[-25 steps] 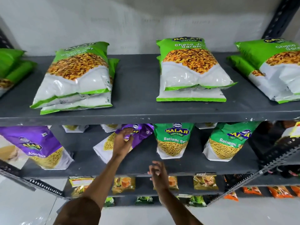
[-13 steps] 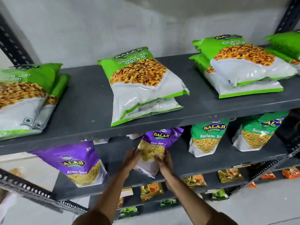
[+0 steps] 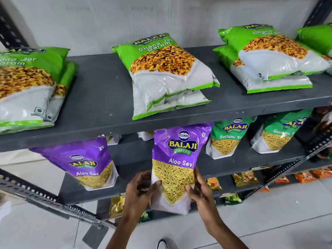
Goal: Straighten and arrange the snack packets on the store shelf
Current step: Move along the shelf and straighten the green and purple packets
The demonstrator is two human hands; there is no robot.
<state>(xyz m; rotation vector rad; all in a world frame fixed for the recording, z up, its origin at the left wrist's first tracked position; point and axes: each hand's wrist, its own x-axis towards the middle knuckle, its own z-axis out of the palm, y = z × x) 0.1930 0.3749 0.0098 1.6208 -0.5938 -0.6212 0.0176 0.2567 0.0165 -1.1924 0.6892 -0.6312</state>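
Note:
A purple Aloo Sev packet stands nearly upright at the front of the middle shelf, its bottom hanging over the edge. My left hand grips its lower left side and my right hand grips its lower right side. A second purple Aloo Sev packet leans on the same shelf to the left. Two green Ratlami Sev packets stand to the right. On the top shelf lie stacks of green Chana Jor Garam packets.
Small yellow, green and orange packets sit on the lower shelf. Slotted metal braces cross in front of the rack at left and right. A white wall stands behind, grey floor tiles below, and a shoe tip shows at the bottom.
The view has moved closer and slightly left. Both hands have pulled the tilted purple Aloo Sev packet forward and turned it upright; a second ago only my left hand touched it.

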